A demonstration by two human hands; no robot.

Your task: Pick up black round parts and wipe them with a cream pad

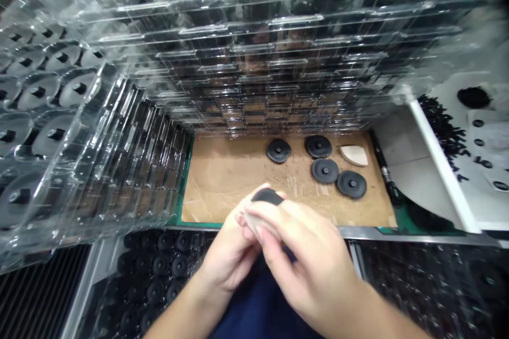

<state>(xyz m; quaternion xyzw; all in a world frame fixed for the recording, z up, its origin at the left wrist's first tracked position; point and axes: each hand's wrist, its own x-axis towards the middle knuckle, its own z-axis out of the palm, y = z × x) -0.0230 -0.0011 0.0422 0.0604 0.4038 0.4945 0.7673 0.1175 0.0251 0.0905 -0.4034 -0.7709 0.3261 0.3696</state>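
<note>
Stacked clear plastic trays [238,63] rise beyond and left of the cardboard-covered counter [222,180], with black discs [325,170] near its far edge. At the near edge, the right hand [306,267] lies over the left hand [225,246], both clamped on a black-capped pale wedge [256,221].

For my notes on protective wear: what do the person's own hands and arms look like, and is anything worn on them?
The left hand and right hand are bare, with no gloves, rings or watch in view. The left forearm and right forearm show no sleeves. A dark navy fabric garment shows between them.
</note>
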